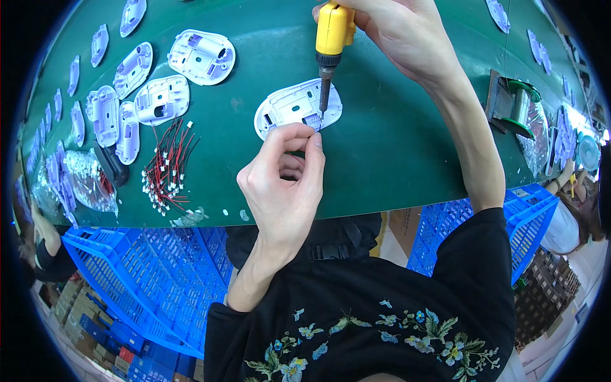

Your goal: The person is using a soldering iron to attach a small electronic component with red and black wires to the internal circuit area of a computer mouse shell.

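Note:
A white oval plastic shell (275, 114) with moulded ribs lies on the green table in front of me. My right hand (398, 32) grips a yellow soldering iron (331, 32) from above. Its dark metal tip points down onto the right end of the shell. Just below that tip, my left hand (286, 172) has thumb and forefinger pinched together at the shell's near edge. Whatever sits between those fingertips is too small to make out. Left of this hand lies a loose bunch of red and black wires (167, 169) with small white connectors.
Several similar white shells (202, 57) lie at the left. A clear plastic bag (92, 181) rests near the front left edge. A green-flanged spool of silvery wire (520, 107) stands at the right. Blue crates (153, 280) sit below the table edge. Other people work at both sides.

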Available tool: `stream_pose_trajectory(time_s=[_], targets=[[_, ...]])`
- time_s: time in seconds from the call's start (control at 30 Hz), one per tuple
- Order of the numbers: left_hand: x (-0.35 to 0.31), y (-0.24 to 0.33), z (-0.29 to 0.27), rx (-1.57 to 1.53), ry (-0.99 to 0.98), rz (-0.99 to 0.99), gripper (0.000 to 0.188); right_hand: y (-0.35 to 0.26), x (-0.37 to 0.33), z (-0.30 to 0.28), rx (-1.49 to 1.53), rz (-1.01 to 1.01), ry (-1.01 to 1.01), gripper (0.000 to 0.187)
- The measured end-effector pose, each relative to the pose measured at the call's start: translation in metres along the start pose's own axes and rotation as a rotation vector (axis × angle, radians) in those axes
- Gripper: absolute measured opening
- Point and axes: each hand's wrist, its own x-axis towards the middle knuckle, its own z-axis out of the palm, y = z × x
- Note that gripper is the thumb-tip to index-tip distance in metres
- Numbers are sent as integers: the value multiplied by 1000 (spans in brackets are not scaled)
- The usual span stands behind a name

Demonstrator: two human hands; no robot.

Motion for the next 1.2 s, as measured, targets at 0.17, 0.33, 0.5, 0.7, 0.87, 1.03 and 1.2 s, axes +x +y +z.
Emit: stream_pose_trajectory(time_s=[0.17, 0.33, 0.5, 0.7, 0.87, 1.03, 1.2], targets=[[0, 3, 1, -17, -11, -30, 10, 12, 7, -9, -109, -27, -14, 85], [2, 5, 2, -38, -10, -46, 10, -2, 0, -2, -9, 6, 1, 84], [3, 5, 3, -13, 8, -21, 10, -2, 0, -4, -32, 10, -2, 82], [4, 5, 4, -18, 16, -6, 10, -5, 1, -1, -100, 44, 44, 81], [3, 3, 4, -22, 20, -3, 9, -3, 1, -2, -98, 37, 33, 82], [3, 2, 4, -24, 23, 4, 10, -2, 0, -5, -98, 43, 39, 82], [3, 1, 4, -30, 25, 0, 10, -3, 1, -2, -83, 36, 36, 82]])
